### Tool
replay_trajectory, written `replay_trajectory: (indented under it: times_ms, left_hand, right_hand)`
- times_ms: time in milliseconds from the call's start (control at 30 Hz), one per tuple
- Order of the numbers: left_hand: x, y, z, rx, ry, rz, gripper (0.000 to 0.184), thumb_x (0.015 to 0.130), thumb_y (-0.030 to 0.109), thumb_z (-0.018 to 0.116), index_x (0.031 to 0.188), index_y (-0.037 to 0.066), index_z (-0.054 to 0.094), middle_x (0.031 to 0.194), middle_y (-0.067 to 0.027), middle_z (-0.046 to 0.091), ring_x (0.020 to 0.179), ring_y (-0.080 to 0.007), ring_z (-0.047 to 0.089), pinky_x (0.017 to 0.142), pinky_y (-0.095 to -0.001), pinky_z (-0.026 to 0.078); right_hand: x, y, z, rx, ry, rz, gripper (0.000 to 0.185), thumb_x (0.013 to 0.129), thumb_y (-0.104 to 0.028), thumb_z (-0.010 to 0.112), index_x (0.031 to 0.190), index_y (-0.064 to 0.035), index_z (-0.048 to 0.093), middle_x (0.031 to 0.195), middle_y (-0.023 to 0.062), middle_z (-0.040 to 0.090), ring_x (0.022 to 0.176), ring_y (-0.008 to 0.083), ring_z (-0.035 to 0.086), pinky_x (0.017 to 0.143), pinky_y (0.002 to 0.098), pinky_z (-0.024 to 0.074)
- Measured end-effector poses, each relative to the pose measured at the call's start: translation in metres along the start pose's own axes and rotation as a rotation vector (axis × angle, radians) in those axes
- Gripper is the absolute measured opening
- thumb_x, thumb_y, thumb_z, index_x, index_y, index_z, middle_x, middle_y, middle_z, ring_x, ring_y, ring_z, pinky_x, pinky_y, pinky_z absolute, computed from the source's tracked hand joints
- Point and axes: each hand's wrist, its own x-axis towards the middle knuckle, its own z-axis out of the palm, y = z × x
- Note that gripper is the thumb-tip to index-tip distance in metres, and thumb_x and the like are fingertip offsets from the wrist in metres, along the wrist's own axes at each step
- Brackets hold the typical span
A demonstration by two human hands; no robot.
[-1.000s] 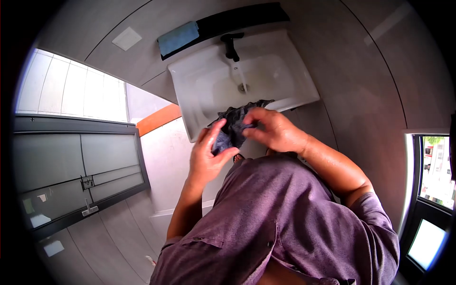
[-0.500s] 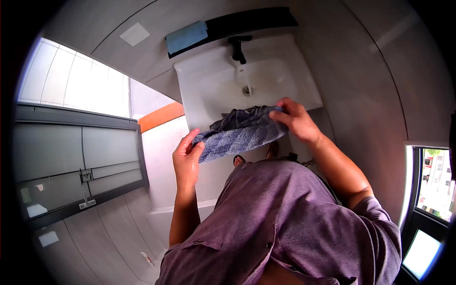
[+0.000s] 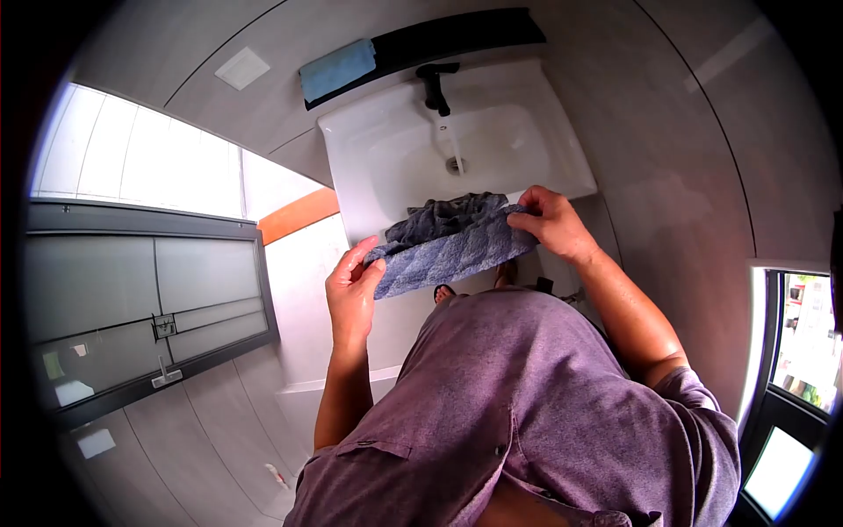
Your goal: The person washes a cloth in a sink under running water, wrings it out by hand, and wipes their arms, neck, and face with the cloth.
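A blue-grey towel [image 3: 448, 256] is stretched between my two hands over the front edge of the white washbasin [image 3: 351, 167]. My left hand [image 3: 353, 294] pinches its left end between thumb and fingers. At the other end, my right hand [image 3: 551, 224] grips the upper corner. Behind the towel, a bunched dark grey cloth [image 3: 448, 218] lies at the basin's front rim; whether it is part of the towel I cannot tell. Water runs from the black tap [image 3: 434, 88] toward the drain [image 3: 455, 165].
A folded light-blue cloth [image 3: 338, 70] rests on the left of a black shelf [image 3: 465, 33] behind the basin. On the left stands a grey-framed glass door [image 3: 97, 290]. A window [image 3: 808, 334] is at the right. My feet are on the floor below the towel.
My right hand has shifted slightly right and down, and my left hand slightly right. The towel hangs a little flatter between them. The view has moved slightly.
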Motion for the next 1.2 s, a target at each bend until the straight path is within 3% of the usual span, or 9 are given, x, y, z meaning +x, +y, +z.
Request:
replay_trajectory:
  times_ms: [400, 533, 567, 633, 767, 867, 933, 1067, 1200]
  left_hand:
    - [-0.003, -0.009, 0.012, 0.030, -0.130, -0.002, 0.041, 0.091, -0.002, 0.070, 0.131, 0.003, 0.065, 0.091, 0.0066, 0.055, 0.072, -0.0009, 0.045, 0.061, -0.0186, 0.038]
    - [-0.004, -0.022, 0.029, 0.024, -0.292, 0.163, 0.062, 0.085, 0.003, 0.079, 0.143, 0.004, 0.055, 0.102, 0.0020, 0.059, 0.090, -0.0080, 0.056, 0.076, -0.0225, 0.048]
    - [-0.003, -0.022, 0.029, 0.144, -0.400, 0.166, 0.072, 0.087, -0.005, 0.075, 0.151, 0.002, 0.042, 0.126, -0.0047, 0.056, 0.109, -0.0123, 0.059, 0.093, -0.0269, 0.051]
    - [-0.005, -0.025, 0.034, 0.347, -0.367, 0.233, 0.051, 0.089, 0.003, 0.075, 0.137, 0.002, 0.057, 0.112, -0.0045, 0.061, 0.102, -0.0134, 0.062, 0.088, -0.0288, 0.052]
    - [-0.009, -0.021, 0.035, 0.483, -0.194, 0.277, 0.025, 0.092, 0.006, 0.070, 0.117, 0.002, 0.069, 0.094, -0.0047, 0.063, 0.088, -0.0124, 0.062, 0.077, -0.0284, 0.050]
    - [-0.011, -0.030, 0.026, 0.380, -0.116, 0.303, 0.032, 0.086, 0.007, 0.072, 0.118, 0.009, 0.072, 0.082, -0.0090, 0.060, 0.070, -0.0207, 0.059, 0.065, -0.0319, 0.048]
    - [-0.015, -0.031, 0.020, 0.418, -0.118, 0.245, 0.030, 0.088, 0.005, 0.070, 0.117, 0.009, 0.073, 0.081, -0.0085, 0.060, 0.070, -0.0179, 0.059, 0.064, -0.0284, 0.045]
    - [-0.020, -0.033, 0.021, 0.392, -0.069, 0.191, 0.029, 0.088, 0.005, 0.070, 0.116, 0.009, 0.074, 0.081, -0.0078, 0.061, 0.070, -0.0162, 0.058, 0.064, -0.0273, 0.045]
    - [-0.021, -0.029, 0.027, 0.337, -0.011, 0.132, 0.030, 0.088, 0.005, 0.070, 0.117, 0.009, 0.074, 0.082, -0.0075, 0.063, 0.071, -0.0154, 0.060, 0.066, -0.0267, 0.046]
  right_hand:
    - [-0.005, -0.030, 0.016, 0.069, -0.177, -0.132, 0.018, 0.088, -0.012, 0.076, 0.094, -0.0049, 0.060, 0.081, -0.0047, 0.057, 0.073, 0.0044, 0.050, 0.065, 0.0238, 0.0432]
    - [-0.006, -0.049, 0.042, -0.065, -0.331, -0.409, 0.024, 0.084, -0.008, 0.077, 0.102, -0.0041, 0.062, 0.092, 0.0049, 0.062, 0.087, 0.0162, 0.060, 0.078, 0.0320, 0.0494]
    - [-0.006, -0.056, 0.050, -0.058, -0.357, -0.551, 0.022, 0.082, -0.009, 0.075, 0.099, -0.0039, 0.062, 0.094, 0.0095, 0.063, 0.088, 0.0244, 0.062, 0.079, 0.0362, 0.0502]
    - [-0.009, -0.074, 0.065, -0.058, -0.437, -0.764, 0.020, 0.081, -0.009, 0.073, 0.096, -0.0034, 0.061, 0.101, 0.0134, 0.065, 0.097, 0.0352, 0.063, 0.085, 0.0424, 0.0512]
    - [-0.008, -0.079, 0.078, -0.156, -0.488, -0.854, 0.019, 0.083, -0.009, 0.075, 0.098, -0.0042, 0.065, 0.108, 0.0121, 0.065, 0.102, 0.0317, 0.064, 0.088, 0.0414, 0.0514]
    - [0.005, -0.062, 0.074, -0.022, -0.368, -0.885, 0.016, 0.087, -0.008, 0.076, 0.101, -0.0043, 0.069, 0.110, 0.0123, 0.067, 0.104, 0.0283, 0.065, 0.086, 0.0365, 0.0529]
    - [0.030, -0.033, 0.065, -0.087, -0.288, -0.736, 0.015, 0.089, -0.010, 0.074, 0.101, -0.0026, 0.069, 0.102, 0.0098, 0.069, 0.098, 0.0243, 0.067, 0.083, 0.0343, 0.0540]
    - [0.086, 0.022, 0.038, 0.039, -0.175, 0.194, 0.018, 0.093, -0.020, 0.069, 0.093, -0.0017, 0.068, 0.084, 0.0065, 0.069, 0.073, 0.0198, 0.069, 0.070, 0.0355, 0.0586]
    - [0.156, 0.056, 0.036, 0.474, -0.088, 0.426, 0.022, 0.095, -0.022, 0.066, 0.090, -0.0009, 0.063, 0.078, 0.0084, 0.067, 0.067, 0.0232, 0.068, 0.065, 0.0379, 0.0600]
